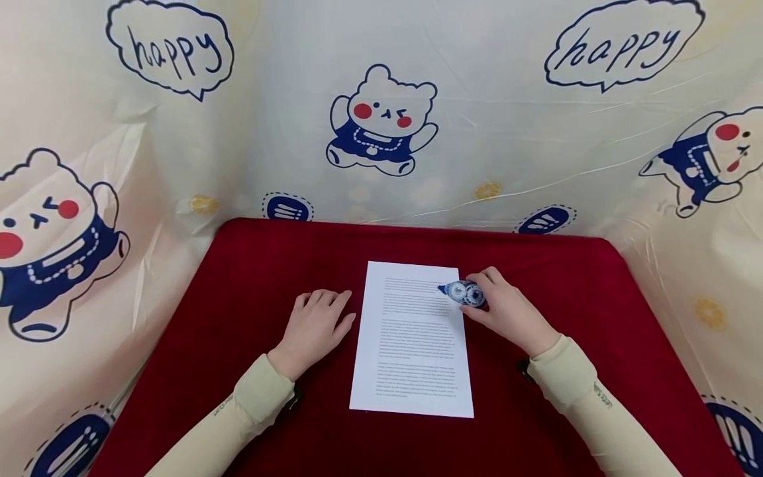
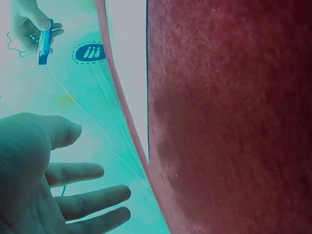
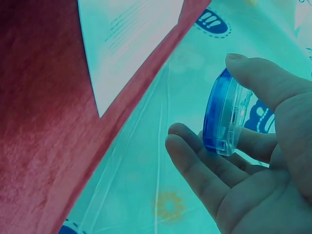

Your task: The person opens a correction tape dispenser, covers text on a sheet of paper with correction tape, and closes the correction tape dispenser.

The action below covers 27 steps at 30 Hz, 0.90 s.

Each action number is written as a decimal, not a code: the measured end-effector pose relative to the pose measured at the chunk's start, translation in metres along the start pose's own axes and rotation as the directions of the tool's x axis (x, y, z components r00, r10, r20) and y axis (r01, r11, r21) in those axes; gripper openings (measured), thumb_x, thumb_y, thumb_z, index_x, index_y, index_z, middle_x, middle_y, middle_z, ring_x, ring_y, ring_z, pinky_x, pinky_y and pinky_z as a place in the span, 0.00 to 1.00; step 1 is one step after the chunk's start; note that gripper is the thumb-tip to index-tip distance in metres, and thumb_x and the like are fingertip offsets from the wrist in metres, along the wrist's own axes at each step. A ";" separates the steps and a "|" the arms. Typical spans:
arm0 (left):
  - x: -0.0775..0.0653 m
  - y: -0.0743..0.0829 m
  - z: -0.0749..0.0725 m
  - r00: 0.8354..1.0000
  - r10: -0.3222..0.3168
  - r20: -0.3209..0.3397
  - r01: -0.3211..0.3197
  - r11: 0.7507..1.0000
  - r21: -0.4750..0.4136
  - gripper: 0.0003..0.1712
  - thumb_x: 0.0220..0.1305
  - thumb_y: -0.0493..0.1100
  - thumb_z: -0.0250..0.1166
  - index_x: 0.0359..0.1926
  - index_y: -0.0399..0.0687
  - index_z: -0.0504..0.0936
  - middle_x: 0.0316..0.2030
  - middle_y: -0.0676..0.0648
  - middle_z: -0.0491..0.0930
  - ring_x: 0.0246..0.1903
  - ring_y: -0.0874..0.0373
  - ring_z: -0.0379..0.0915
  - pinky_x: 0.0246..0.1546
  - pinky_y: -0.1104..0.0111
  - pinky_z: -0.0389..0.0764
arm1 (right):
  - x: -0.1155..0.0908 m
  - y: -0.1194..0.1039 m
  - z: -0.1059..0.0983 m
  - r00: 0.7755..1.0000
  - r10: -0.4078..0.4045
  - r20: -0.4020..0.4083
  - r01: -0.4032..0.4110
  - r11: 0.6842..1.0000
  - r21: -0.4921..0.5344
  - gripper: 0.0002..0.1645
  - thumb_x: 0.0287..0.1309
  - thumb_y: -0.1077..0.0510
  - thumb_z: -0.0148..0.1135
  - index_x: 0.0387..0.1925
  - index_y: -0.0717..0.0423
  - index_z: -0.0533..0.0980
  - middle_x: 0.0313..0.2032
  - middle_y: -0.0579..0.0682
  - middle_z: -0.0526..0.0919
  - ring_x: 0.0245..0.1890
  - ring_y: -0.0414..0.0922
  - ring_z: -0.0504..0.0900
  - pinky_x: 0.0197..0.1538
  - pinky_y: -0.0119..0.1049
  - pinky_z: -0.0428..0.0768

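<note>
A blue, clear-cased correction tape (image 1: 464,293) is gripped between the thumb and fingers of my right hand (image 1: 507,310). In the head view its dark blue tip overlaps the upper right part of a printed sheet of paper (image 1: 411,344). The right wrist view shows the correction tape (image 3: 222,114) edge-on, with the thumb on one end and fingers at the other. To the left of the sheet is my left hand (image 1: 316,324), fingers spread and holding nothing. Its fingers (image 2: 92,200) appear extended and apart in the left wrist view.
A dark red cloth (image 1: 268,265) covers the table under the sheet. Pale curtains (image 1: 507,132) printed with cartoon bears and "happy" bubbles hang behind the table and on both sides. The sheet lies near the middle of the table, its short edge towards me.
</note>
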<state>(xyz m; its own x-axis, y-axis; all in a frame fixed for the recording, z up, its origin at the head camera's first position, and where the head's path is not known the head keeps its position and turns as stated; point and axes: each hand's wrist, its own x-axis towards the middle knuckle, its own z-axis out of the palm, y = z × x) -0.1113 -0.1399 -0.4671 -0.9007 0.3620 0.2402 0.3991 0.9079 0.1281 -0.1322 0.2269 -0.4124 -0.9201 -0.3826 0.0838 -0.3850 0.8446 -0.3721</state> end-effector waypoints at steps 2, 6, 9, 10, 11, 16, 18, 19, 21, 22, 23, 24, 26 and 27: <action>-0.001 0.000 0.000 1.000 0.001 -0.001 -0.001 1.000 0.001 0.27 0.72 0.51 0.67 0.65 0.43 0.81 0.52 0.39 0.85 0.56 0.41 0.78 0.58 0.43 0.73 | 0.000 -0.003 0.001 1.000 -0.027 0.014 0.027 1.000 0.011 0.32 0.59 0.55 0.78 0.59 0.63 0.75 0.48 0.55 0.74 0.41 0.47 0.80 0.47 0.43 0.87; -0.001 0.001 0.000 1.000 0.005 -0.009 -0.005 1.000 -0.001 0.28 0.71 0.51 0.67 0.66 0.43 0.80 0.51 0.40 0.85 0.55 0.41 0.78 0.59 0.43 0.72 | 0.001 -0.006 0.003 0.995 -0.084 0.049 0.081 0.995 0.050 0.31 0.58 0.58 0.78 0.57 0.61 0.71 0.48 0.54 0.74 0.43 0.45 0.80 0.48 0.41 0.87; -0.001 0.002 -0.001 1.000 0.009 -0.012 -0.009 1.000 -0.003 0.28 0.71 0.51 0.67 0.67 0.43 0.79 0.51 0.40 0.85 0.56 0.41 0.78 0.59 0.42 0.72 | 0.001 -0.006 0.003 0.990 -0.117 0.077 0.109 0.989 0.101 0.30 0.59 0.59 0.78 0.56 0.59 0.68 0.49 0.54 0.78 0.43 0.44 0.82 0.49 0.41 0.87; -0.001 0.002 -0.002 1.000 0.010 -0.011 -0.010 1.000 -0.003 0.28 0.71 0.51 0.67 0.67 0.43 0.79 0.51 0.40 0.85 0.56 0.41 0.78 0.59 0.42 0.72 | 0.001 -0.007 0.003 0.988 -0.123 0.088 0.112 0.987 0.118 0.30 0.59 0.60 0.77 0.55 0.58 0.68 0.49 0.54 0.79 0.43 0.44 0.82 0.49 0.41 0.87; -0.001 0.003 -0.002 1.000 0.011 -0.011 -0.011 1.000 -0.003 0.28 0.72 0.51 0.67 0.67 0.43 0.79 0.51 0.40 0.85 0.56 0.42 0.78 0.60 0.42 0.72 | 0.001 -0.007 0.003 0.987 -0.122 0.104 0.108 0.985 0.132 0.30 0.59 0.60 0.77 0.55 0.57 0.67 0.49 0.54 0.80 0.43 0.44 0.83 0.48 0.42 0.87; -0.002 0.003 -0.001 1.000 0.021 -0.014 -0.021 1.000 0.011 0.28 0.71 0.51 0.67 0.66 0.43 0.80 0.51 0.40 0.85 0.56 0.42 0.78 0.60 0.42 0.72 | 0.003 -0.010 0.003 0.978 -0.129 0.166 0.104 0.983 0.153 0.30 0.61 0.57 0.76 0.54 0.55 0.65 0.48 0.54 0.83 0.39 0.42 0.82 0.48 0.39 0.86; -0.002 0.003 0.000 1.000 0.026 -0.017 -0.026 0.999 0.018 0.27 0.71 0.51 0.68 0.66 0.43 0.80 0.51 0.41 0.85 0.56 0.42 0.78 0.60 0.42 0.72 | 0.004 -0.011 0.004 0.975 -0.148 0.166 0.122 0.979 0.162 0.29 0.62 0.57 0.75 0.54 0.55 0.65 0.48 0.53 0.84 0.39 0.41 0.82 0.48 0.38 0.86; -0.002 0.004 0.000 0.999 0.028 -0.017 -0.028 0.999 0.021 0.27 0.71 0.50 0.68 0.65 0.43 0.81 0.51 0.41 0.85 0.56 0.42 0.78 0.60 0.42 0.72 | 0.004 -0.011 0.004 0.974 -0.159 0.162 0.132 0.977 0.165 0.28 0.63 0.57 0.74 0.55 0.54 0.65 0.49 0.54 0.84 0.40 0.41 0.82 0.48 0.38 0.86; -0.002 0.006 -0.001 0.999 0.033 -0.013 -0.032 0.999 0.021 0.26 0.71 0.50 0.68 0.64 0.43 0.81 0.51 0.41 0.86 0.56 0.42 0.78 0.60 0.42 0.72 | 0.005 -0.011 0.006 0.971 -0.187 0.148 0.163 0.973 0.161 0.25 0.66 0.58 0.71 0.57 0.55 0.67 0.50 0.54 0.84 0.41 0.42 0.81 0.49 0.39 0.86; -0.001 0.007 -0.001 0.999 0.035 -0.008 -0.035 0.999 0.015 0.26 0.71 0.50 0.68 0.64 0.43 0.82 0.51 0.41 0.86 0.56 0.42 0.78 0.60 0.42 0.72 | 0.005 -0.012 0.006 0.970 -0.199 0.140 0.178 0.972 0.151 0.25 0.67 0.58 0.70 0.58 0.56 0.67 0.50 0.54 0.84 0.41 0.42 0.81 0.50 0.40 0.86; -0.001 0.009 -0.001 0.999 0.039 -0.004 -0.039 0.999 0.009 0.25 0.71 0.50 0.68 0.63 0.43 0.82 0.52 0.41 0.86 0.56 0.43 0.78 0.60 0.42 0.72 | 0.005 -0.012 0.007 0.968 -0.213 0.131 0.195 0.971 0.140 0.24 0.68 0.58 0.69 0.59 0.57 0.68 0.50 0.54 0.84 0.42 0.42 0.81 0.50 0.40 0.86; 0.000 0.012 -0.002 0.999 0.046 0.000 -0.046 0.999 0.000 0.25 0.71 0.50 0.67 0.63 0.43 0.83 0.52 0.42 0.86 0.56 0.43 0.78 0.60 0.42 0.72 | 0.004 -0.012 0.008 0.967 -0.225 0.123 0.210 0.969 0.127 0.24 0.69 0.58 0.68 0.60 0.57 0.69 0.50 0.54 0.84 0.42 0.42 0.81 0.51 0.40 0.86; 0.002 0.016 -0.003 0.998 0.064 0.003 -0.064 0.998 -0.023 0.23 0.71 0.51 0.68 0.61 0.44 0.84 0.52 0.43 0.86 0.55 0.45 0.79 0.59 0.44 0.74 | 0.005 -0.013 0.009 0.962 -0.248 0.110 0.237 0.965 0.109 0.23 0.70 0.57 0.67 0.61 0.58 0.71 0.50 0.53 0.84 0.42 0.42 0.81 0.50 0.40 0.86; 0.004 0.019 -0.003 0.997 0.076 0.001 -0.076 0.996 -0.039 0.23 0.71 0.51 0.69 0.60 0.45 0.84 0.51 0.44 0.86 0.54 0.46 0.79 0.58 0.46 0.74 | 0.005 -0.013 0.009 0.961 -0.257 0.106 0.246 0.964 0.102 0.23 0.70 0.57 0.67 0.61 0.57 0.72 0.50 0.52 0.84 0.42 0.41 0.80 0.50 0.39 0.86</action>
<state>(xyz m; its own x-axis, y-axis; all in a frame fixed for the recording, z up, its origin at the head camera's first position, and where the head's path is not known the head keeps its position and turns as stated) -0.1069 -0.1218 -0.4603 -0.8680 0.4300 0.2483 0.4725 0.8690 0.1467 -0.1309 0.2110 -0.4155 -0.7775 -0.6241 0.0778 -0.5904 0.6816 -0.4324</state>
